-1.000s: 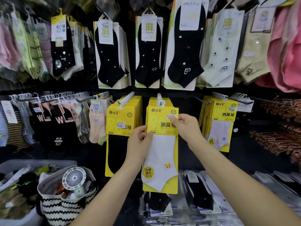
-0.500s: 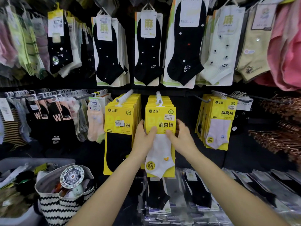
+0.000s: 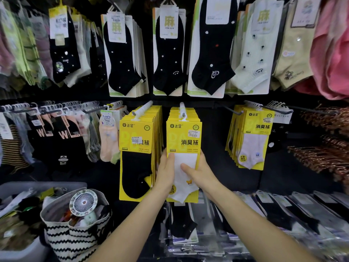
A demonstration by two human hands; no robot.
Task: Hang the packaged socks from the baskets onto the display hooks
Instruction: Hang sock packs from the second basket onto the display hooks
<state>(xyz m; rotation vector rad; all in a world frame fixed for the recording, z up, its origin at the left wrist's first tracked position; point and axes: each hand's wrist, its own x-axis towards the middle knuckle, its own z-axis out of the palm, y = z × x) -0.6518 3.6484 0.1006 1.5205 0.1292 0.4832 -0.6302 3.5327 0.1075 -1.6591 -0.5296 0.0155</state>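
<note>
Both hands on front pack (image 3: 184,137) of the middle yellow stack: white sock w/ small yellow motif. Pack hangs on centre hook (image 3: 182,110), roughly upright, flat against the packs behind it.

L hand (image 3: 166,173): on pack's left edge at mid height, thumb straight up the front, other fingers curled round the edge, tips hidden behind. R hand (image 3: 200,173): on the right edge, thumb laid across the white sock, fingers wrapped round the edge, tips hidden too. Both grip. Can't tell if they hold only the front pack or several.

Neighbours:
- Black-sock stack (image 3: 136,148) just left on left hook (image 3: 143,108). Close to back of L hand, contact unclear.
- Third stack (image 3: 255,140), yellow cards w/ pale socks, well apart to the right.
- Top row: black ankle socks (image 3: 120,59) on cards, cream socks (image 3: 253,59) further right.
- Left rail: dark socks marked "W" (image 3: 62,135).
- Far right: copper hangers (image 3: 321,157).

Bottom:
- Striped tote (image 3: 75,241) lower left, round fan (image 3: 83,202) on top of its contents.
- Grey bin (image 3: 22,186) just left of tote, contents blurred.
- Clear flat packs (image 3: 273,214) w/ dark socks lie below the hands and off to the right.
</note>
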